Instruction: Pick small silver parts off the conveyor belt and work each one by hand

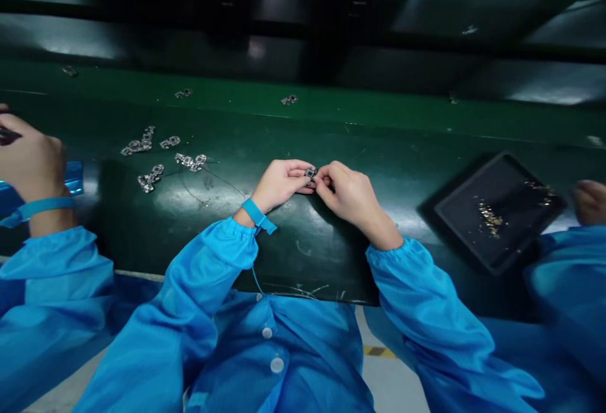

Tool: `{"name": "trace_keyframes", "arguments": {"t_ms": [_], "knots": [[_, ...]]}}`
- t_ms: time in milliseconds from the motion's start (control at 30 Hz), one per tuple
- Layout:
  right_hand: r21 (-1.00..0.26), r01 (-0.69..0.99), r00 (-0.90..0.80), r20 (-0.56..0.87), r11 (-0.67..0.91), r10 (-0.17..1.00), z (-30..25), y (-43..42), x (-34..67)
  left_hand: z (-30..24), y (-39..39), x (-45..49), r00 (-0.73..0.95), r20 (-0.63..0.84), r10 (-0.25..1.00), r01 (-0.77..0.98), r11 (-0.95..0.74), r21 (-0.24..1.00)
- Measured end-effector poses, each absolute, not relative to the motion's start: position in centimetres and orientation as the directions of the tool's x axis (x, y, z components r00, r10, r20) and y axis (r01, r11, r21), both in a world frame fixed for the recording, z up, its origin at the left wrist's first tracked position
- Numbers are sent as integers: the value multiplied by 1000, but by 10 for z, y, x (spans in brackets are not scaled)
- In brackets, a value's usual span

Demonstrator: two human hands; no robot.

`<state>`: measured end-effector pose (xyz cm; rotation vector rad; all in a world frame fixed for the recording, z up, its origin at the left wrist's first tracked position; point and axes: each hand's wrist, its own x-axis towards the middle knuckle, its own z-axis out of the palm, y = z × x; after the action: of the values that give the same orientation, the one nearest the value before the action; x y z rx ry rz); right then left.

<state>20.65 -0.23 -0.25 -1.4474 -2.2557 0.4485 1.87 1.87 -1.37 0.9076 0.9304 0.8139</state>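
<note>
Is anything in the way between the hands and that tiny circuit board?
Nothing visible is. The left hand holds the tiny circuit board in its fingers, and the right hand is right up at it, with no other thing showing in between.

At centre, one left hand (278,184), one right hand (349,194), one circuit board (310,173). At left edge, one other hand (34,161); at right edge, one more hand (591,204). Left of centre, four clumps of boards (146,180), too jumbled to count singly. Upper left to upper middle, three board pieces (290,100). At right, one tray (492,185), two heaps of gold bits (491,219). Left half, two wrist straps (257,214). Bottom centre, two whole white buttons (277,365).
</note>
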Motion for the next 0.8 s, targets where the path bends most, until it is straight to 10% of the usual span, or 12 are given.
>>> {"name": "trace_keyframes", "arguments": {"t_ms": [800], "knots": [[-535,764,-325,163,360,932,-4,-2,209,-12,18,20,355,-313,881,-155,385,910]]}}
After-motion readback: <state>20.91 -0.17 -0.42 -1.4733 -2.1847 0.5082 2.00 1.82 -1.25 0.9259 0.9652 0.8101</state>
